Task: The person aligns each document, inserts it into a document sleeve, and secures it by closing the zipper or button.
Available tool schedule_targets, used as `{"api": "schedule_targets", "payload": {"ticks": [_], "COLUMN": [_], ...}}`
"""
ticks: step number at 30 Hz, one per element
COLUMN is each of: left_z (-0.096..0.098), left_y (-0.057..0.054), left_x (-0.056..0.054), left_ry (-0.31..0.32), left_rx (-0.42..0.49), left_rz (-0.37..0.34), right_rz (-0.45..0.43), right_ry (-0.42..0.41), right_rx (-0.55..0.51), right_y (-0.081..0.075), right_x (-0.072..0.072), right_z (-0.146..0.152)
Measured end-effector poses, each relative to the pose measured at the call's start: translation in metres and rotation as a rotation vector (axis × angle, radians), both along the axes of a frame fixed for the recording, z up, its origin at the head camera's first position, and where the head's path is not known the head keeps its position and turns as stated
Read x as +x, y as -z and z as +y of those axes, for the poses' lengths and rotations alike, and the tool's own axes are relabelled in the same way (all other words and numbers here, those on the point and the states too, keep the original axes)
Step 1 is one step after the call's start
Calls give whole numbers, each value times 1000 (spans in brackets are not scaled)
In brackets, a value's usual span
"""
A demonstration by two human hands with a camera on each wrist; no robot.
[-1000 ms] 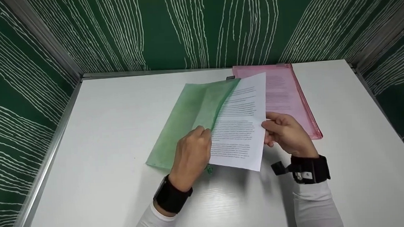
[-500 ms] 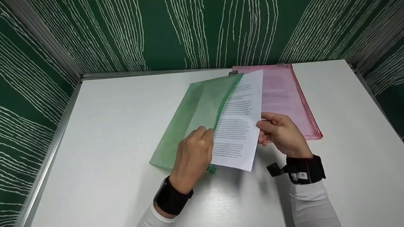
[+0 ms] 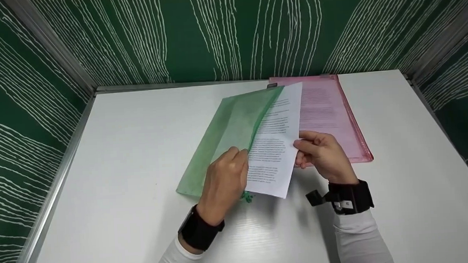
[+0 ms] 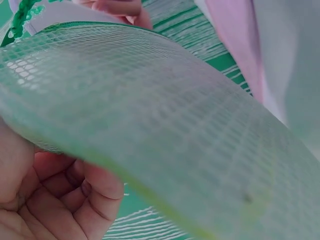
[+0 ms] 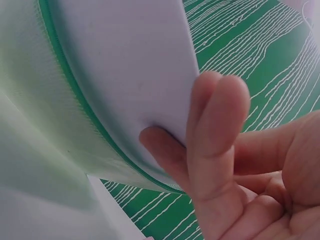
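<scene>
My left hand (image 3: pixel 226 180) grips the near part of the open edge of a green mesh zipper pouch (image 3: pixel 226 128), its fingers curled over it. White printed paper (image 3: pixel 273 153) sticks out of the pouch's right side, its left part covered by the green mesh. At the paper's right edge my right hand (image 3: pixel 325 154) pinches it between thumb and fingers. The right wrist view shows fingers (image 5: pixel 165 150) against the sheet beside the green zipper edge (image 5: pixel 80 95). In the left wrist view the mesh (image 4: pixel 150 110) hides part of the curled left fingers (image 4: pixel 100 195).
A pink zipper pouch (image 3: pixel 325 106) with a printed page inside lies at the back right of the white table (image 3: pixel 119 161), partly behind the paper. Green panels with white lines (image 3: pixel 189 37) stand around the table's back and sides.
My right hand has moved left with the paper, and less of the sheet shows outside the green pouch. The pouch has shifted slightly right; my left hand keeps its grip.
</scene>
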State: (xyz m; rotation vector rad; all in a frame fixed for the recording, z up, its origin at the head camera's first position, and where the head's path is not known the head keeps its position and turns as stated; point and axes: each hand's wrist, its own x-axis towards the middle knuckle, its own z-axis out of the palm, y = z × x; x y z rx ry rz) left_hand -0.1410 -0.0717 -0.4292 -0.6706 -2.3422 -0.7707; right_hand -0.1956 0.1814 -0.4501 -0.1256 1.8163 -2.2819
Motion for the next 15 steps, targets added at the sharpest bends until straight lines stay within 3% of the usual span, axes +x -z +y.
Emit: {"api": "schedule_targets", "payload": {"ticks": [15], "left_z": [3], "left_y": [-1], "left_x": [2], "left_ry": [30], "left_rx": [30], "left_rz": [0], "right_rz": [-6], "right_ry": [69], "right_rx": [24], "right_y": [-1], "right_x": [1], "right_z": [-14]}}
